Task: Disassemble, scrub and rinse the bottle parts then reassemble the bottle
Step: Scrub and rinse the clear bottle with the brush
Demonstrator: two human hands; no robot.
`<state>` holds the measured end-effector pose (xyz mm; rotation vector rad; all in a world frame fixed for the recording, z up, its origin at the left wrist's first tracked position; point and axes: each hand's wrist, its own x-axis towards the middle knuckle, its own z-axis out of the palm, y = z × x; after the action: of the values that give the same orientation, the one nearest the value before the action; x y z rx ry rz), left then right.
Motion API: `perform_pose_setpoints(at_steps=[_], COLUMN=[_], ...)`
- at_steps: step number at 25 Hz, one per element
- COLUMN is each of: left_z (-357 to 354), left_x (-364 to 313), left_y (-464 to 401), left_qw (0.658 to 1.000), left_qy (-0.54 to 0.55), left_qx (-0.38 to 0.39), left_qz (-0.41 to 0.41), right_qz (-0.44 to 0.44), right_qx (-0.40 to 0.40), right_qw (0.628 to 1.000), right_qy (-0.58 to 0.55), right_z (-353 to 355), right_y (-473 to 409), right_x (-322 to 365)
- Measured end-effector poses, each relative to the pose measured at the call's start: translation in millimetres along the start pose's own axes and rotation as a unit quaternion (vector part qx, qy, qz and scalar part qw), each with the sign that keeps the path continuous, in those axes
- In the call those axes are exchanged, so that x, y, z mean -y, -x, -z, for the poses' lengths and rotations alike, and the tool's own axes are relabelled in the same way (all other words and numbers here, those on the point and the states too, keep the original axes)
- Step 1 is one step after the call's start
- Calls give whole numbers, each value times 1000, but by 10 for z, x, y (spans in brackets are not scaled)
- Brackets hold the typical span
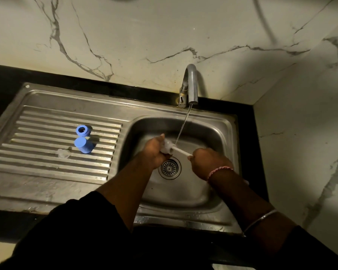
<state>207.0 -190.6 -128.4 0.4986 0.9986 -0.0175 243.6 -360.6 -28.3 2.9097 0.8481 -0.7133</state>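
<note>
Over the sink basin (213, 131) my left hand (154, 152) grips a small clear bottle (167, 147), mostly hidden by my fingers. My right hand (207, 162) holds the white handle of a brush (180, 151) whose head sits inside the bottle's mouth. A thin stream of water (183, 123) falls from the tap (191, 84) onto the bottle's opening. On the ribbed drainboard (37, 158) lie a blue screw ring (82, 130), a blue cap (84, 145) just in front of it, and a clear teat (63, 153) to the cap's left.
The round drain strainer (169, 168) lies just below my hands. A black counter edge (246, 123) frames the steel sink, with marble-patterned walls (125, 36) behind and to the right. My right forearm carries a pink thread band and a metal bangle.
</note>
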Motion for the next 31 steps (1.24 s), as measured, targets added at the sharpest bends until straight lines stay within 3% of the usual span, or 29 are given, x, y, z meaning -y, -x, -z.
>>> perform_pose_setpoints(at_steps=[2, 4, 6, 9, 13, 17, 21, 24, 28, 31], left_z=[-49, -29, 46, 34, 49, -20, -14, -40, -9, -5], left_x=[34, 5, 6, 71, 53, 53, -38, 21, 6, 101], left_y=[21, -10, -70, -50, -54, -19, -36, 45, 14, 52], left_qw=[999, 997, 997, 997, 997, 999, 999, 1000, 1000, 999], left_qy=[-33, -34, -34, -56, -46, -36, -24, -2, -22, -28], left_qx=[-16, -52, -60, -41, -50, -32, -27, 2, -3, 17], left_qz=[-11, -40, -35, -16, -19, -13, -20, -4, -3, 3], right_qz=[52, 81, 49, 57, 53, 63, 28, 36, 14, 0], right_qx=[-52, -34, -10, -50, -4, -42, 3, -39, 10, -49], right_qw=[995, 995, 998, 995, 998, 996, 1000, 998, 1000, 998], right_qy=[61, 46, 33, 65, 30, 42, -1, 22, -21, 42], right_z=[-25, -71, -52, -94, -104, -104, -44, -77, -69, -47], right_y=[92, 140, 102, 126, 106, 74, 36, 71, 122, 167], right_x=[148, 196, 93, 132, 81, 124, -17, 53, -20, -6])
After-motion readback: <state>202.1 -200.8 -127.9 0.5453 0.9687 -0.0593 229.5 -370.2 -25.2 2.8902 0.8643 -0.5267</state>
